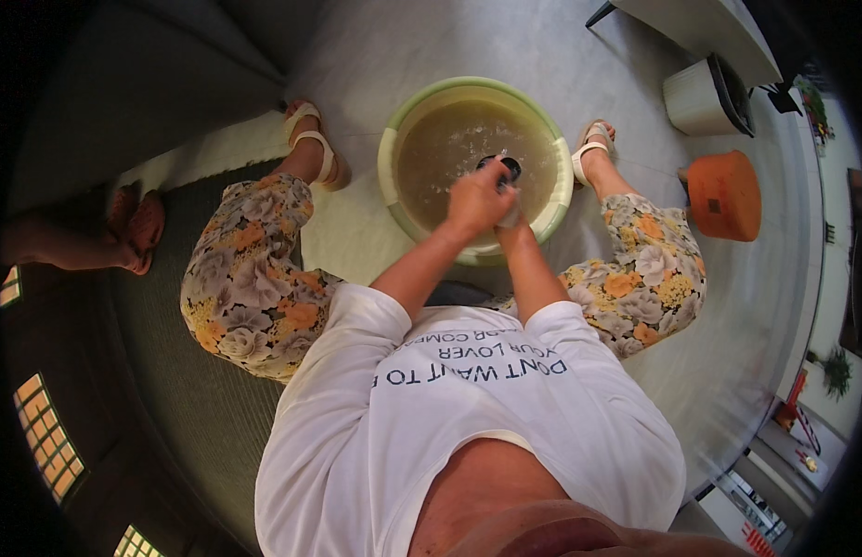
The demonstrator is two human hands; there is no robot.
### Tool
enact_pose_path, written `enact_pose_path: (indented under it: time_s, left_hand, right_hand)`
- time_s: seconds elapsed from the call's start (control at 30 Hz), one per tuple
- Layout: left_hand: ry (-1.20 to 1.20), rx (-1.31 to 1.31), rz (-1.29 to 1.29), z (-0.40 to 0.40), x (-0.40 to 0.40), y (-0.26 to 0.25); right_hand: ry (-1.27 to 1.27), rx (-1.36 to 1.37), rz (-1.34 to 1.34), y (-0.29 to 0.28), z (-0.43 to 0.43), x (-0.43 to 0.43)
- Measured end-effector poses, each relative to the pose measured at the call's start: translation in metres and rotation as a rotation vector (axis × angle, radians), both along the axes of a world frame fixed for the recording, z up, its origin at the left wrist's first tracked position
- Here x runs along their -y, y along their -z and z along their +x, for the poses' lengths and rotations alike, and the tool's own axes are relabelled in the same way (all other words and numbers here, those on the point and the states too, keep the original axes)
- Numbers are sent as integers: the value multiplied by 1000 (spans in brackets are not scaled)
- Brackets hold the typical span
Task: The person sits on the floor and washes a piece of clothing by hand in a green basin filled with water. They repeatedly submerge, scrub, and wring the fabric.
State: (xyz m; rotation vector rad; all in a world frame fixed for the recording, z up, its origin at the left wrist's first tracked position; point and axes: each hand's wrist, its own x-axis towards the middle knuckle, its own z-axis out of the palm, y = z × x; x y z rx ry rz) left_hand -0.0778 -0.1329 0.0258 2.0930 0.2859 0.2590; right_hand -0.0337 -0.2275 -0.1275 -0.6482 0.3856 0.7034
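A round plastic basin [387, 157] with a pale green and cream rim stands on the floor between the person's feet. It holds murky brownish water [438, 132] with bubbles on the surface. Over the water, my left hand [478, 198] is closed on a small dark object [516, 167], blurred, its kind unclear. My right hand [513, 214] comes in from the other side, against the left. A whitish patch lies by its wrist, and its fingers are mostly hidden behind the left hand and the object.
An orange stool [724, 196] and a pale waste bin [695, 97] with a dark liner stand on the right. A table [709, 31] is at the upper right. To the left, another person's foot in a sandal [144, 233] rests by a dark ribbed mat [194, 411].
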Motion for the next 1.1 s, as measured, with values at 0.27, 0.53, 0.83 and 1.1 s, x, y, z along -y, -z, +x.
enact_pose_path:
  time_s: [0.27,0.53,0.83,1.1]
  left_hand:
    - [-229,-77,-23,18,-45,51]
    - [-379,-63,-535,23,-87,105]
    - [-396,-311,-502,11,-75,139]
    - [-111,-273,-464,9,-8,78]
  right_hand:
    - [31,-40,-205,-75,-2,-33]
    - [468,118,-591,-72,25,-16]
    - [117,-8,-853,-60,-5,-18]
    - [-104,-162,-429,-61,1,-3]
